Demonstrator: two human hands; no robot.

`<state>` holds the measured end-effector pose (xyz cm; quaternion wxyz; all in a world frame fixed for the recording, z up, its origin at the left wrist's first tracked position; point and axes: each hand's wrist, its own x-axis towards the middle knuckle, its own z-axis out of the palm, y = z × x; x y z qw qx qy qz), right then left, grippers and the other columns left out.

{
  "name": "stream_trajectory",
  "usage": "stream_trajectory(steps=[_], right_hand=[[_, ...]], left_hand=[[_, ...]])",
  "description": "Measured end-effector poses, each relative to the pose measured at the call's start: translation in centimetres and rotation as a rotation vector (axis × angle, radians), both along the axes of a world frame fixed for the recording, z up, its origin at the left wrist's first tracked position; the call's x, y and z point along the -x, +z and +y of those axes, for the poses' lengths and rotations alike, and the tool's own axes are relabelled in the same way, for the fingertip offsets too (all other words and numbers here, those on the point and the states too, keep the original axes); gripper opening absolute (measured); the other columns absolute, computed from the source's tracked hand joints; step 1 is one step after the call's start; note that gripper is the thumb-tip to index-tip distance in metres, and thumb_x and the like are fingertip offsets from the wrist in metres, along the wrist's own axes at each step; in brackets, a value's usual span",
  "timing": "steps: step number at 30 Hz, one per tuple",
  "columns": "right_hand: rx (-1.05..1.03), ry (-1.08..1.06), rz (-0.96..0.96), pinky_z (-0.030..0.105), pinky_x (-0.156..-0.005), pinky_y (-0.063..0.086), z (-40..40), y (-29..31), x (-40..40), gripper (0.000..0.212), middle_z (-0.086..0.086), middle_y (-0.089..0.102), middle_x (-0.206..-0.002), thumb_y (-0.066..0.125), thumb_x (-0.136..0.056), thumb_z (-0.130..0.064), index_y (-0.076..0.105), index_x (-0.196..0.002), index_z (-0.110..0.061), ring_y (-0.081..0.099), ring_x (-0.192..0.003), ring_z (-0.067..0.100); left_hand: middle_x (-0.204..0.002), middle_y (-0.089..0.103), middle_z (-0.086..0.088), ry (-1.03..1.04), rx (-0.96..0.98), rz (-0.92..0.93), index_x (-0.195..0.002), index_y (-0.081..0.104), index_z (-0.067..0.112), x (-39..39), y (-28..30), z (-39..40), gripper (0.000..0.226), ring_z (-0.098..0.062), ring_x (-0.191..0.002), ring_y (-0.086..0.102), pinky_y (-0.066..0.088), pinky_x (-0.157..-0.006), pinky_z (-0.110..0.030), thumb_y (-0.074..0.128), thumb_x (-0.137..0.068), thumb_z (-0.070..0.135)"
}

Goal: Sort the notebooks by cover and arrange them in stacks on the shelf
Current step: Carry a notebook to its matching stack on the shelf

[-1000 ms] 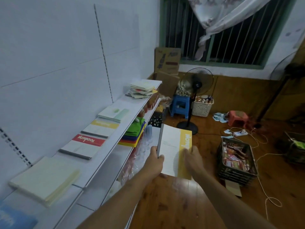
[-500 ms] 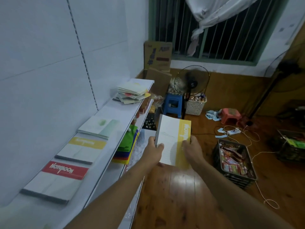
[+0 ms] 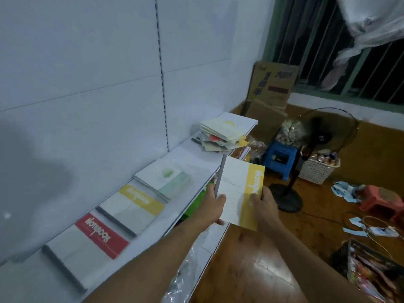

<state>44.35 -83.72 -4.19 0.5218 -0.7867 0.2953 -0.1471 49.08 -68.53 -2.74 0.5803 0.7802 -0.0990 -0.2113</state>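
I hold a white notebook with a yellow band (image 3: pixel 239 193) in front of the shelf's edge, tilted up. My left hand (image 3: pixel 213 206) grips its grey spine side and my right hand (image 3: pixel 263 204) grips the yellow side. On the white shelf (image 3: pixel 192 162) lie three sorted stacks: a red-band notebook stack (image 3: pixel 87 243) nearest, a yellow-band stack (image 3: pixel 133 206) beyond it, then a green-cover stack (image 3: pixel 166 180). An untidy pile of mixed notebooks (image 3: pixel 220 134) sits at the shelf's far end.
A lower shelf holds coloured items under my left hand. On the wooden floor stand a black fan (image 3: pixel 314 149), a blue stool (image 3: pixel 279 156), a white basket (image 3: pixel 317 169), a red stool (image 3: pixel 380 200), a crate of packets (image 3: pixel 371 272) and loose cables. Cardboard boxes (image 3: pixel 271 88) lean in the corner.
My view has swung left and closer to the shelf. The yellow-band notebook stays in both hands and now sits nearer the shelf edge, beside the yellow-band and green stacks.
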Motion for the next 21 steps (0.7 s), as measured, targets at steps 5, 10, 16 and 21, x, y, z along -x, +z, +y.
stream_trajectory(steps=[5,10,16,21], right_hand=[[0.02,0.233,0.045,0.044,-0.078,0.051,-0.1,0.5,-8.6,0.027,0.006,0.057,-0.103,0.041,-0.095,-0.019,0.048,-0.121,-0.019,0.057,-0.087,0.027],[0.101,0.517,0.056,0.037,-0.075,0.044,3.8,-0.4,-14.4,0.033,0.01,0.06,-0.104,0.047,-0.093,-0.024,0.05,-0.124,-0.014,0.055,-0.092,0.031],[0.132,0.783,0.058,0.027,-0.055,0.041,11.1,-2.6,-17.2,0.036,-0.001,0.057,-0.086,0.054,-0.093,-0.021,0.048,-0.127,-0.012,0.056,-0.07,0.016],[0.28,0.939,0.1,0.028,-0.067,0.043,16.8,-3.7,-19.5,0.039,0.008,0.064,-0.103,0.055,-0.091,-0.022,0.05,-0.129,-0.013,0.057,-0.082,0.021]], left_hand=[[-0.088,0.051,-0.003,0.192,-0.189,-0.08,-0.109,0.037,0.013,-5.0,0.2,1.1,0.016,-0.012,-0.067,0.049,0.04,-0.039,-0.018,0.044,-0.097,0.022],[-0.083,0.05,0.001,0.449,-0.336,-0.067,-0.103,0.047,0.012,-6.6,-1.6,5.4,0.011,-0.014,-0.071,0.048,0.038,-0.058,-0.025,0.043,-0.096,0.019],[-0.101,0.062,-0.008,0.704,-0.447,-0.026,-0.11,0.054,0.008,-5.3,-3.6,11.9,0.019,-0.018,-0.08,0.054,0.042,-0.066,-0.026,0.049,-0.095,0.017],[-0.106,0.064,-0.011,0.815,-0.491,0.038,-0.111,0.055,0.006,-4.9,-5.0,16.2,0.023,-0.022,-0.09,0.061,0.05,-0.078,-0.032,0.057,-0.093,0.019]])
